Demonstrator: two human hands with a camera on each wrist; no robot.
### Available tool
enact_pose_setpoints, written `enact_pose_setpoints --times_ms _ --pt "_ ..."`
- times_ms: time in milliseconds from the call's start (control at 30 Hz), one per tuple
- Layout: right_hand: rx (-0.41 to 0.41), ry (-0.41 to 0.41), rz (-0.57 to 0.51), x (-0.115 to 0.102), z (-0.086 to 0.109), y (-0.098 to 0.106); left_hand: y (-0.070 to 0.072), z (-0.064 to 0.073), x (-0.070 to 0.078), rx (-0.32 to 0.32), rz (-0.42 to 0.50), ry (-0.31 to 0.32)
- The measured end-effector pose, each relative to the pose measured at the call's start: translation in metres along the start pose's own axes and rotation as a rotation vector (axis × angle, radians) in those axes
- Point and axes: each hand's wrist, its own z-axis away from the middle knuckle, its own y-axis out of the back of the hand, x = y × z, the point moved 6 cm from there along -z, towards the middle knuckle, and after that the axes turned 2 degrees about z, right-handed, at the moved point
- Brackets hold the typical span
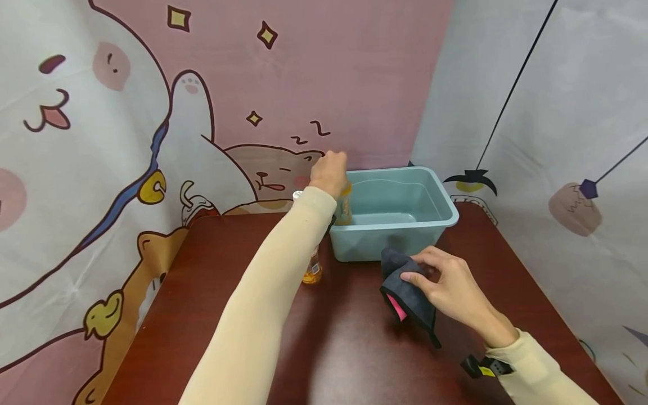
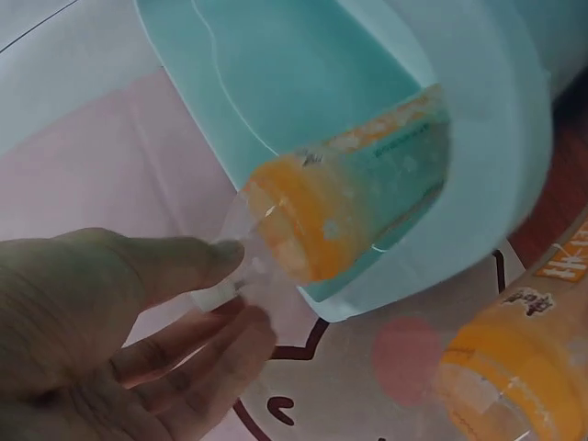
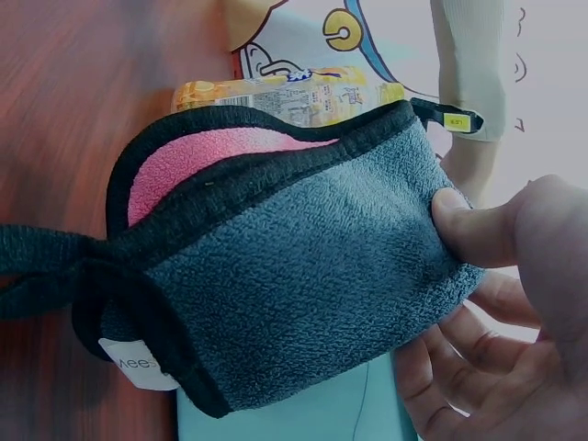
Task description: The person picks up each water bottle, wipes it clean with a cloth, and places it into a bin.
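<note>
My left hand (image 1: pixel 330 173) reaches over the left end of the light-blue plastic bin (image 1: pixel 390 242). In the left wrist view, the thumb and fingers of that hand (image 2: pixel 138 322) pinch the neck of a clear bottle (image 2: pixel 395 175) with an orange-patterned label, whose body is inside the bin. My right hand (image 1: pixel 450 287) pinches a folded dark grey cloth (image 1: pixel 412 292) in front of the bin. The right wrist view shows the cloth (image 3: pixel 303 285) with black edging, a pink inner side, a black loop and a white tag.
A second bottle (image 1: pixel 313 271) with orange contents stands on the dark red-brown table (image 1: pixel 228 270), left of the bin and partly behind my left sleeve. Cartoon-printed hangings (image 1: pixel 354 67) enclose the table at the back and sides.
</note>
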Motion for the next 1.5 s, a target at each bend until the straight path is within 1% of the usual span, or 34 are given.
enact_pose_setpoints --times_ms 100,200,300,500,667,767,867,967,1067,1167,1333,1433,1500 --pt "-0.001 0.004 -0.006 -0.001 -0.001 -0.001 -0.003 -0.001 -0.002 -0.030 -0.028 -0.003" --pt "0.002 0.010 -0.008 -0.002 -0.002 -0.002 -0.004 -0.001 -0.002 -0.060 -0.028 -0.008" --pt "0.004 0.013 -0.009 -0.002 -0.003 -0.003 -0.003 0.000 0.000 -0.075 -0.023 -0.019" --pt "-0.001 0.007 -0.009 -0.002 -0.002 -0.005 0.005 0.008 0.000 -0.077 -0.028 -0.030" --pt "-0.004 -0.005 -0.006 -0.002 -0.002 -0.005 0.013 0.014 -0.008 -0.083 -0.002 -0.036" --pt "0.000 -0.001 -0.010 -0.003 -0.001 -0.005 0.020 0.020 -0.014 -0.081 0.014 -0.054" --pt "0.001 0.008 -0.013 -0.003 0.000 -0.007 0.027 0.027 -0.021 -0.069 0.038 -0.074" --pt "0.000 0.016 -0.015 -0.003 0.000 -0.008 0.036 0.038 -0.030 -0.054 0.067 -0.099" --pt "-0.001 0.015 -0.012 -0.004 0.000 -0.008 0.043 0.050 -0.042 -0.040 0.112 -0.122" --pt "0.001 0.015 -0.009 -0.004 -0.001 -0.008 0.048 0.061 -0.057 -0.043 0.136 -0.124" --pt "0.001 0.023 -0.014 -0.007 -0.002 -0.006 0.049 0.077 -0.082 -0.068 0.144 -0.115" --pt "0.002 0.039 -0.013 -0.008 -0.002 -0.005 0.045 0.083 -0.091 -0.087 0.161 -0.132" --pt "0.000 0.051 -0.012 -0.009 -0.003 -0.004 0.043 0.086 -0.095 -0.088 0.171 -0.152"
